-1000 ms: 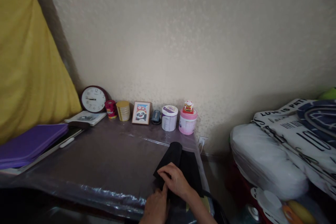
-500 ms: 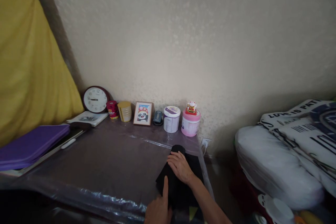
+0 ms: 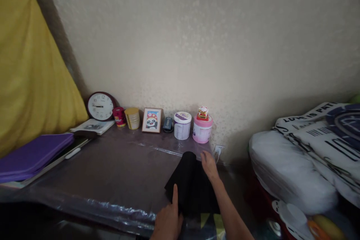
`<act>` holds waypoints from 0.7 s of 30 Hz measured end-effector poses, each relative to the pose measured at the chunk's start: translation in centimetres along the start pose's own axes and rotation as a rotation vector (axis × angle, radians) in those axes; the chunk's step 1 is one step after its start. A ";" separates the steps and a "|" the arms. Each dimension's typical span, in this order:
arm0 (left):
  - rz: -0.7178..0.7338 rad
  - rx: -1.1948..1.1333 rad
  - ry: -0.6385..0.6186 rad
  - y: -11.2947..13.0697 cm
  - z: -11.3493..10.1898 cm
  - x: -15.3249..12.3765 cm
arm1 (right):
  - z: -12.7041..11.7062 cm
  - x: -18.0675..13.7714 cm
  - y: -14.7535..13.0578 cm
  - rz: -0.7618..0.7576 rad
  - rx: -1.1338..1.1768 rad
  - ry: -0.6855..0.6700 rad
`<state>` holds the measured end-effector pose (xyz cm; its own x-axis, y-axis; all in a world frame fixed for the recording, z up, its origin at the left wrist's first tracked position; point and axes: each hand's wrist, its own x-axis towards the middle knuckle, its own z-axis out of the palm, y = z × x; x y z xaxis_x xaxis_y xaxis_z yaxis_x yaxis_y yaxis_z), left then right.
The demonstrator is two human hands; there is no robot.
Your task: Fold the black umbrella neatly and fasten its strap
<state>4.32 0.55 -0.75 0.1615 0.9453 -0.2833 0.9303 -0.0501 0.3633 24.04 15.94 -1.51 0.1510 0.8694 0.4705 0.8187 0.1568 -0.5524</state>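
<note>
A piece of black cloth (image 3: pixel 204 191) with yellow shapes at its near end lies at the right side of the table. Its left part is folded over into a rounded, raised fold (image 3: pixel 184 180). My left hand (image 3: pixel 168 219) is at the near left of this fold, its index finger stretched out against the black surface; the other fingers are mostly hidden. At the cloth's far right edge is my right hand (image 3: pixel 209 164), fingers loosely extended near the table's corner. No held thing shows in it.
Along the wall stand a clock (image 3: pixel 101 106), a red tin (image 3: pixel 119 116), a yellow-lidded container (image 3: pixel 132 118), a panda picture frame (image 3: pixel 152 120), a white tub (image 3: pixel 182 129) and a pink tub (image 3: pixel 202 133) bearing a cat figurine. Purple folders (image 3: pixel 36 155) lie left; a white bundle (image 3: pixel 289 168) sits right.
My right hand has moved off the top of the black fold to the right, uncovering it. My left index finger stays at the fold. The view has shifted slightly.
</note>
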 end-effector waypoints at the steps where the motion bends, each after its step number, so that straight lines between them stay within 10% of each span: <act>1: -0.001 0.003 0.003 0.0 0.0 0.0 | -1.0 -0.5 0.9 0.036 0.008 0.024; 11: 0.008 0.027 0.032 0.2 -0.5 -0.5 | -4.3 -4.6 -0.8 -0.288 -0.085 -0.221; 21: 0.031 0.014 0.056 -0.3 0.2 -0.2 | -5.0 -4.7 2.3 0.241 0.056 -0.167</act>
<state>4.08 0.33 -0.94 0.1719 0.9598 -0.2217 0.9298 -0.0837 0.3585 27.98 9.84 -1.54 0.2397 0.9492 0.2039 0.7382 -0.0418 -0.6733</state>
